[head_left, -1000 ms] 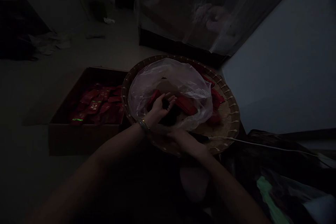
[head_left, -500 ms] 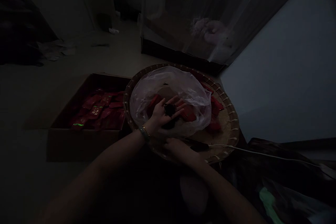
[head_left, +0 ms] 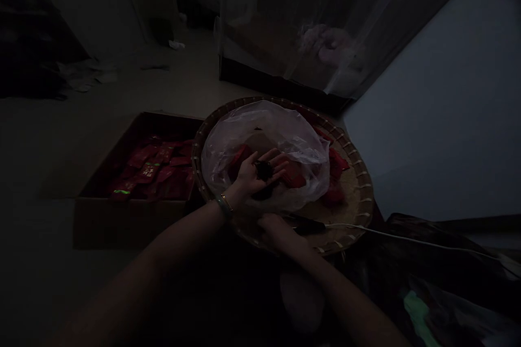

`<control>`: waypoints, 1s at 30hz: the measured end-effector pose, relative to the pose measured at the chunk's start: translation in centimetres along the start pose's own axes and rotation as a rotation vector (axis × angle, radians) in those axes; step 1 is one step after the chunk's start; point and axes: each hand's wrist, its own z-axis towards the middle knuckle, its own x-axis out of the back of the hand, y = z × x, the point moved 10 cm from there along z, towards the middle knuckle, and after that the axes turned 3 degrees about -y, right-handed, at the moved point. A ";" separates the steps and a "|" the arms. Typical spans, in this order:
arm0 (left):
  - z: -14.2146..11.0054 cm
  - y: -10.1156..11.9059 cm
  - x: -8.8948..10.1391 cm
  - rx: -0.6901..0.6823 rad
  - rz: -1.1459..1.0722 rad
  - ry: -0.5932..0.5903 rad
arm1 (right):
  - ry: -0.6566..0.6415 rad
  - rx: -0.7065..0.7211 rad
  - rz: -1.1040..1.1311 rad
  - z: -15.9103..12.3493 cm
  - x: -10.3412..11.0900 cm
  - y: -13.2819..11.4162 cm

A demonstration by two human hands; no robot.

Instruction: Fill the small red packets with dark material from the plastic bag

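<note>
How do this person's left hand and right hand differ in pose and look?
The left hand is palm up with fingers spread; the right hand shows its back, fingers apparently curled.
The left hand bears a dark clump; whether the right hand holds anything is hidden.
The left hand has a bracelet at its wrist; the right hand shows none.
Both are ungloved.

You held your left hand [head_left: 249, 175] palm up, fingers extended and slightly parted, its forearm [head_left: 179, 239] slanting in from the lower left. Your right hand [head_left: 277, 230] sat lower and closer to you, back upward, fingers bent and partly lost in shadow.
</note>
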 end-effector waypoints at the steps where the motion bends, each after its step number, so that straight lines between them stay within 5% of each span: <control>1: 0.0 0.0 0.0 -0.001 -0.002 0.002 | 0.005 -0.008 0.007 0.0 0.0 0.1; 5: 0.1 0.0 0.2 0.001 -0.022 -0.006 | 0.028 -0.017 0.061 -0.1 0.0 0.2; 8: 0.1 -0.1 0.5 0.008 -0.032 0.023 | 0.116 0.054 0.228 -0.6 2.0 0.2; 14: 0.2 -1.2 1.1 0.065 -0.003 0.124 | 0.676 0.156 0.591 -3.1 13.3 3.1; 18: 0.3 -1.4 1.7 0.079 0.031 0.177 | 0.837 0.195 0.745 -2.9 16.8 4.3; 22: 0.6 -1.3 2.1 0.059 0.005 0.136 | 1.087 0.131 1.021 -3.3 15.9 7.1; 25: 1.1 -0.4 2.1 -0.062 0.008 0.134 | 1.328 0.048 1.440 -2.7 12.0 9.8; 28: 0.8 0.7 1.9 -0.223 0.093 0.203 | 1.093 0.022 1.876 2.3 7.6 9.1; 30: 0.2 0.6 1.5 -0.252 0.161 0.246 | 0.970 0.050 1.958 4.6 6.5 8.0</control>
